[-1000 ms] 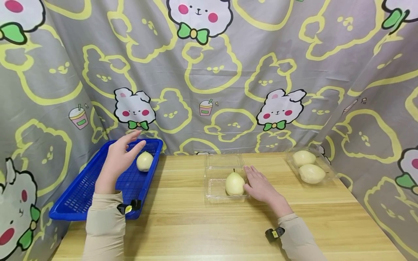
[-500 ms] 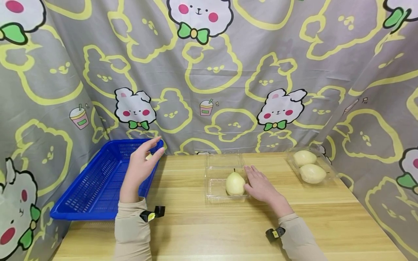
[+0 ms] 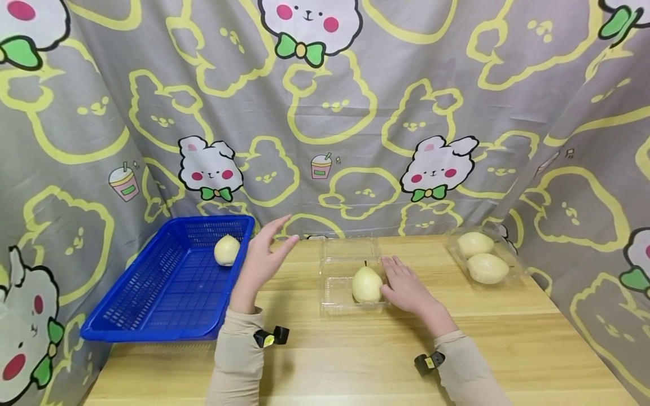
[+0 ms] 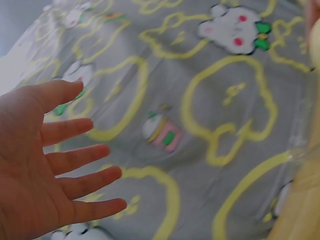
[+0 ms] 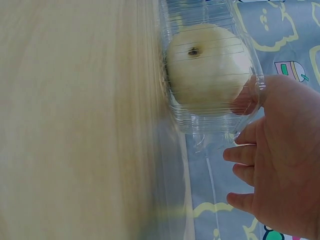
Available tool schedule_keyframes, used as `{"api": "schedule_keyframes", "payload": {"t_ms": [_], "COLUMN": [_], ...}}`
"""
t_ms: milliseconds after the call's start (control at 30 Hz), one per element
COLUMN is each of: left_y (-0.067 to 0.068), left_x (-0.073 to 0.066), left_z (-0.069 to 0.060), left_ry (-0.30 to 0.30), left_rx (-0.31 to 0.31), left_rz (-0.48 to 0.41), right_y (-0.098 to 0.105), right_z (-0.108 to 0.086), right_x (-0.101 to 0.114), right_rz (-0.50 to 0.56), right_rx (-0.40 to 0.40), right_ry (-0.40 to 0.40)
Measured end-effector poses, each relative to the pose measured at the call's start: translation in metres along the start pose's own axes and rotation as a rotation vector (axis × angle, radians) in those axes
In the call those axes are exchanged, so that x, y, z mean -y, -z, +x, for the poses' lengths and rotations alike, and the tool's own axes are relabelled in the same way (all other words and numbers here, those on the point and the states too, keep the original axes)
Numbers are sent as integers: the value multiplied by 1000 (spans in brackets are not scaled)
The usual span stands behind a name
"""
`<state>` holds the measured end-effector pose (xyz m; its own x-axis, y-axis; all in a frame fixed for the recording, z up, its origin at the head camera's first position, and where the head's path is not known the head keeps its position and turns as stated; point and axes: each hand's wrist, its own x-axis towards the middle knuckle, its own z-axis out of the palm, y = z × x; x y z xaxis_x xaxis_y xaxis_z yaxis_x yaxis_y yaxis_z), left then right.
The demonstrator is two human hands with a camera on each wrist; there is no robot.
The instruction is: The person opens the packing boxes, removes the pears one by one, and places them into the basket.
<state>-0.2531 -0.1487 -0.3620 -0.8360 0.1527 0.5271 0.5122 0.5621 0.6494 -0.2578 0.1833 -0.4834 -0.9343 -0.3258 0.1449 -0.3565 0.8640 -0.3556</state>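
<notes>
Left fingers spread in the air, right fingers against the pear's box

On my head feed, the left hand (image 3: 261, 262) has its fingers apart, covering a bit of the blue basket's (image 3: 172, 293) rim; a basket pear (image 3: 226, 251) sits left of those fingers. The right hand (image 3: 408, 285) lies with fingers straight along the clear box (image 3: 335, 287), touching its side. Just left of them, inside it, stands the pear (image 3: 367, 287), stem up. Well right of these fingers, two pears (image 3: 482, 259) rest in a second clear box (image 3: 514, 268) whose edges I can hardly trace. Yellow labels (image 3: 268, 340) on the wrist units (image 3: 281, 335) are too small for me to read. My right wrist feed alone shows the pear's dark-spotted end and the thumb seen through plastic. My left wrist feed shows all five fingers against printed cloth (image 4: 170, 110); something pale and roundish (image 4: 315, 45) is cut off at the edge.
</notes>
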Motion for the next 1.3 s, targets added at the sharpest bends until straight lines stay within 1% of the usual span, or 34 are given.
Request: {"api": "schedule_keyframes", "payload": {"t_ms": [100,267,400,500,667,833,1000,1167,1300], "left_y": [-19,-47,-67,-79,-97,-116,-132,-143,-149], "left_x": [-1,-6,-9,-10,-12,-10,-8,-7,-4], "left_z": [2,2,-1,-2,-6,-11,-15,-19,-21], "left_ry": [-19,-15,0,3,-1,20,86,150,173], "left_rx": [32,101,139,166,218,282,347,383,411], "left_rz": [3,-34,-82,-99,-102,-124,-151,-179,-181], "right_y": [0,0,1,2,3,2,1,0,0], "right_z": [0,0,0,0,0,0,0,1,1], "right_x": [0,0,1,2,2,2,1,-1,-1], "right_rz": [-1,-5,-1,0,1,-1,-1,-9,-10], "right_rx": [5,11,14,16,24,25,20,19,24], "right_ry": [0,-3,-7,-8,-12,-10,-8,-4,-8]}}
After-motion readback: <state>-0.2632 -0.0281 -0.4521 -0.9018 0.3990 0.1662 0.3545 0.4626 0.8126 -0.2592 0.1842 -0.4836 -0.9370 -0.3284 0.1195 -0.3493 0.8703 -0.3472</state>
